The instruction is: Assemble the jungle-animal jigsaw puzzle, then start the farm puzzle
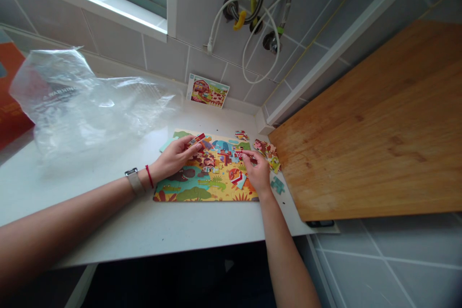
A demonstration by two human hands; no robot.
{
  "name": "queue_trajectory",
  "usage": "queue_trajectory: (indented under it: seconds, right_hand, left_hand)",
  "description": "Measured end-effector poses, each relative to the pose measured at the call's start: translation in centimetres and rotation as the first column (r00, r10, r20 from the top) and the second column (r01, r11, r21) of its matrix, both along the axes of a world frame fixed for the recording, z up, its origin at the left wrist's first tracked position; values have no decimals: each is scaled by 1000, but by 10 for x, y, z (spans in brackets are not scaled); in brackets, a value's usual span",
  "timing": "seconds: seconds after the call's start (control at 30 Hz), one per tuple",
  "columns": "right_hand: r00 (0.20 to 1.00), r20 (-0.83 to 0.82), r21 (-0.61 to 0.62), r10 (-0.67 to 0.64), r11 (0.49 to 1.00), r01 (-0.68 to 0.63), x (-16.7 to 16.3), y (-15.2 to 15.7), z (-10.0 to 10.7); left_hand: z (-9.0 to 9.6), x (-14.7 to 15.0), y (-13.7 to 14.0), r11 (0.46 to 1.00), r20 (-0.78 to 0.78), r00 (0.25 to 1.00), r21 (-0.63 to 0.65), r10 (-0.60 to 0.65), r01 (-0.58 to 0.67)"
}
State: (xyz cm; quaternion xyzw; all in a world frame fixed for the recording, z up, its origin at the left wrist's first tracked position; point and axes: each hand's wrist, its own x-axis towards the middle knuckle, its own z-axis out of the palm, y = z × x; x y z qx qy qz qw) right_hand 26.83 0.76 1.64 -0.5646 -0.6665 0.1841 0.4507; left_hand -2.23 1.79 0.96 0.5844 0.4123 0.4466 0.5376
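Observation:
My left hand (175, 158) is over the left part of a colourful jungle puzzle (197, 194), its thumb and fingers closed on a red-edged puzzle piece (197, 139). At the puzzle's right side, my right hand (258, 173) pinches a red and white puzzle piece (238, 154). Several loose pieces, one with an orange and red pattern (235, 176), lie on top of the puzzle between and below my hands. More loose pieces (266, 150) are heaped just right of it, with a teal piece (277, 185) nearer to me. My fingers partly cover both held pieces.
A farm picture card (207, 91) leans against the tiled wall behind the white table (119, 231). Crumpled clear plastic (104, 110) spreads over the left side, beside an orange package (12, 96). A large wooden board (378, 130) slants along the right. Hoses and a white cable (246, 65) hang above.

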Motion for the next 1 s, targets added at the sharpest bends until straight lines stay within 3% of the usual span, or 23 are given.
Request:
queue_trajectory:
  seconds: [0.3, 0.5, 0.67, 0.77, 0.9, 1.0]
  right_hand:
    - [998, 13, -40, 60, 997, -60, -2, -1, -1]
    - [984, -9, -50, 177, 983, -177, -15, -5, 4]
    - [924, -113, -166, 366, 910, -380, -39, -5, 10]
    - [888, -197, -219, 415, 864, -453, -53, -1, 11]
    - [859, -336, -255, 386, 841, -477, -56, 14, 15]
    - [863, -411, -256, 294, 871, -419, -49, 26, 19]
  left_hand:
    - [9, -1, -3, 998, -102, 995, 68, 6, 1]
    - [7, 1, -2, 998, -65, 998, 57, -18, 22]
    - [1, 1, -2, 990, -162, 986, 133, -29, 51]
    - [0, 1, -3, 985, -189, 981, 157, -38, 68]
    - [-3, 2, -5, 992, -161, 985, 95, -65, 81]
    - [-6, 2, -5, 994, -196, 979, 89, -50, 68]
